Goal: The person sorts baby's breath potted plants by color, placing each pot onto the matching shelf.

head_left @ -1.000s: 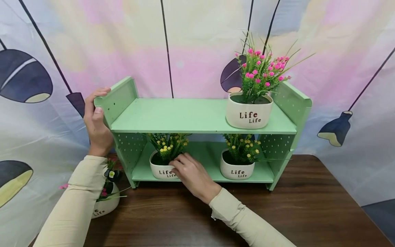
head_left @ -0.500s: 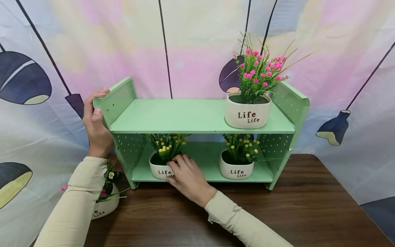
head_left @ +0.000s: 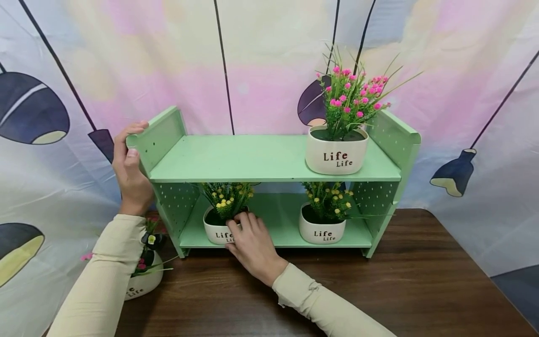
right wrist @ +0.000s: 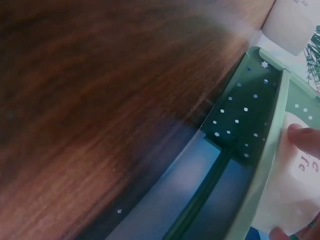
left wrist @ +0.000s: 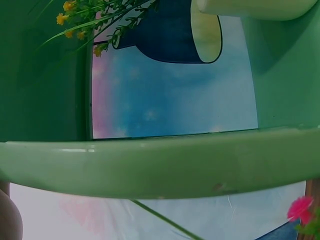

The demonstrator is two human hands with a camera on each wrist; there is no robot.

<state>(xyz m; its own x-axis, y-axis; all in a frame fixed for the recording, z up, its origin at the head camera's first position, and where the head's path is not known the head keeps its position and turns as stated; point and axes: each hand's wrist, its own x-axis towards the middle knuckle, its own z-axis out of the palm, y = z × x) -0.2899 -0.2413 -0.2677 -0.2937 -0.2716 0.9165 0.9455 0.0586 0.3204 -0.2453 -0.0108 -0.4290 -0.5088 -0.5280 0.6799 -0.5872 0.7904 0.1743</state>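
My left hand (head_left: pixel 134 180) grips the top left corner of a green two-tier shelf (head_left: pixel 236 157), thumb on the front and fingers over the side panel's edge. In the left wrist view the green side panel (left wrist: pixel 150 167) runs across the middle. My right hand (head_left: pixel 256 248) holds the right end of a white "Life" flowerpot (head_left: pixel 214 230) on the lower tier, at the left. Yellow flowers (head_left: pixel 225 202) grow from that pot. The right wrist view catches fingers (right wrist: pixel 306 140) on the pot's white wall (right wrist: pixel 287 185); the rest of the hand is cut off.
A second yellow-flowered pot (head_left: pixel 322 231) stands on the lower tier at the right. Above it, on the upper tier, is a pink-flowered pot (head_left: pixel 336 161). Another pot (head_left: pixel 147 281) sits on the brown table (head_left: pixel 379 290), partly behind my left sleeve. A painted curtain (head_left: pixel 269 56) hangs behind.
My right hand has shifted slightly left and down, its thumb now lower on the pot's front. My left hand keeps its place on the shelf. The head view has drifted a little.
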